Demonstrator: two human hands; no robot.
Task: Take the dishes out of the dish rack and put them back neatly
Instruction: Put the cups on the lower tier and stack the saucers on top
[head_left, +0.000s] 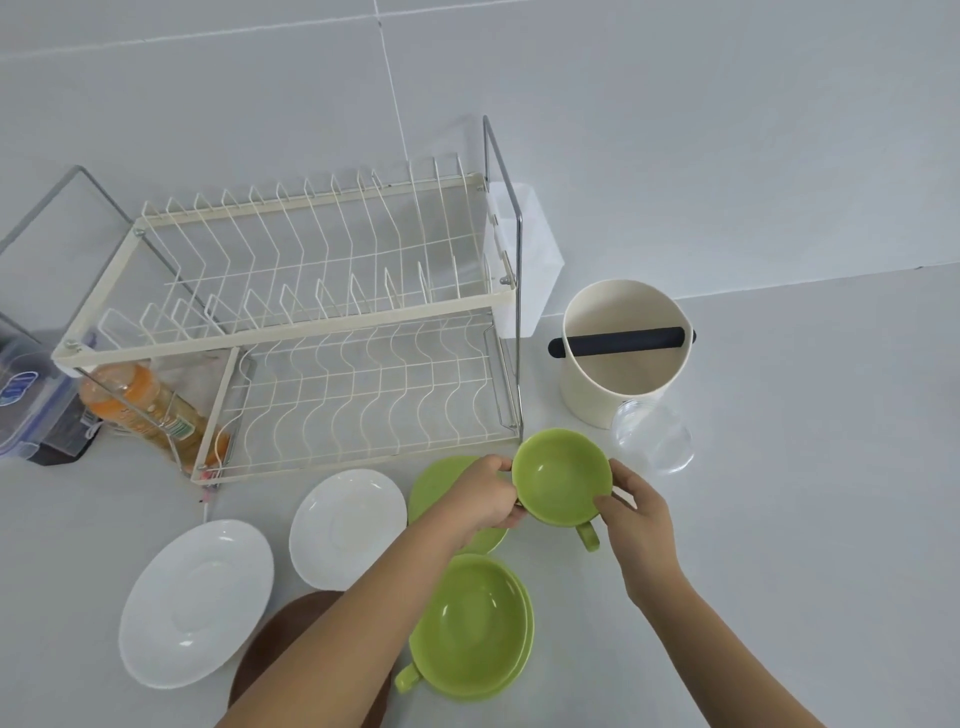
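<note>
A green cup (561, 475) with a handle is held above the counter, just in front of the right end of the white two-tier wire dish rack (322, 317). My left hand (485, 496) grips its left rim and my right hand (636, 512) grips its right side. The rack holds no dishes. On the counter lie two white saucers (195, 603) (345, 525), a green saucer (434, 483) partly under my left hand, and a second green cup (470, 629) on a green saucer. A brown plate (280, 644) is partly hidden by my left arm.
A cream round container with a black bar (623, 353) stands right of the rack, with a clear glass (654, 436) in front of it. An orange-capped bottle (150, 410) and a plastic box (26, 400) sit left of the rack. A tiled wall runs behind.
</note>
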